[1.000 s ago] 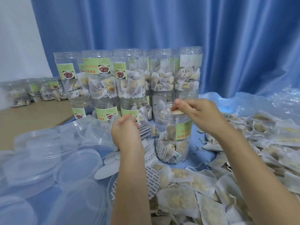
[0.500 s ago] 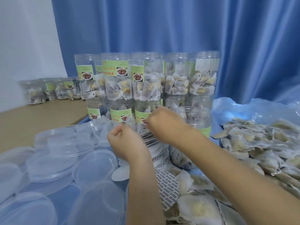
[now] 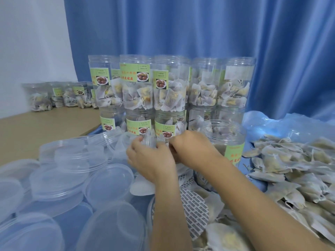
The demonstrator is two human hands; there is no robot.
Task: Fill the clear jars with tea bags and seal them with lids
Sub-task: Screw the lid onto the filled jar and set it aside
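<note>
Centre frame: left hand (image 3: pixel 147 160) grips a clear lid (image 3: pixel 149 140) on edge; right hand (image 3: pixel 190 149), fingers curled at it, apparently fitting a liner. Open filled jar (image 3: pixel 224 142) waits just right, within reach for capping; loose tea bags (image 3: pixel 290 169) lie lower right.

Stacked filled jars (image 3: pixel 163 91) wall off the table's far side, loose clear lids (image 3: pixel 59 180) crowd the near left, tea bags (image 3: pixel 293 171) heap along the right edge, and the only open lane is bare tabletop (image 3: pixel 36 131) at far left.
</note>
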